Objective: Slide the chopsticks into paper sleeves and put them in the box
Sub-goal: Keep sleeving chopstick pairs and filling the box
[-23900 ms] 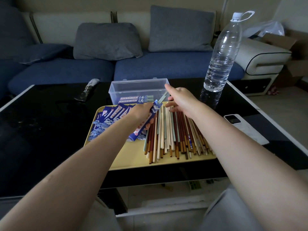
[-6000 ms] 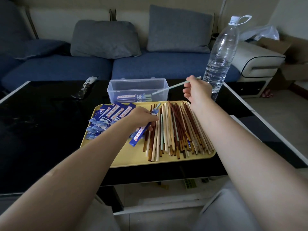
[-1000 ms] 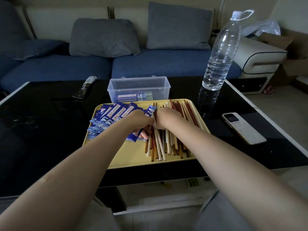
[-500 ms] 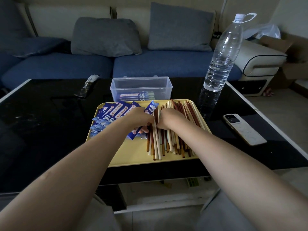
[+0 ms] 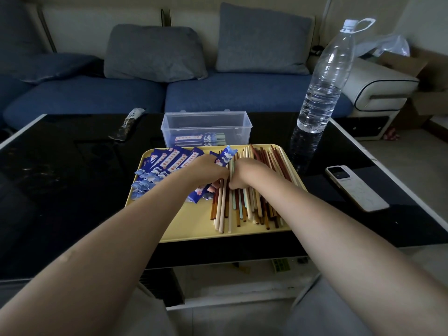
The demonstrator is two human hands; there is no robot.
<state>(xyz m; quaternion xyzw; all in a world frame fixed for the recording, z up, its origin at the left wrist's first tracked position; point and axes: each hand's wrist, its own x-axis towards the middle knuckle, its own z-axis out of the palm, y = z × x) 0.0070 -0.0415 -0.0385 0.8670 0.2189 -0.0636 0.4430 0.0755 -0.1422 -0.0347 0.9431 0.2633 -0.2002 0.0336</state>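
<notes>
Left hand [image 5: 208, 171] grips blue sleeve [image 5: 224, 158]; right hand [image 5: 247, 174] pinches chopsticks [image 5: 231, 166]. Align tips with sleeve mouth, feed straight, then place in far box [image 5: 206, 127].

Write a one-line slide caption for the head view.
Left hand grips a blue paper sleeve while the right hand picks among loose chopsticks on a yellow tray.

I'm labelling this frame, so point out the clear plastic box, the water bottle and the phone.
clear plastic box [image 5: 206, 122]: head view, front wall.
water bottle [image 5: 322, 93]: head view, mid body.
phone [image 5: 356, 189]: head view, middle of its back.
</notes>
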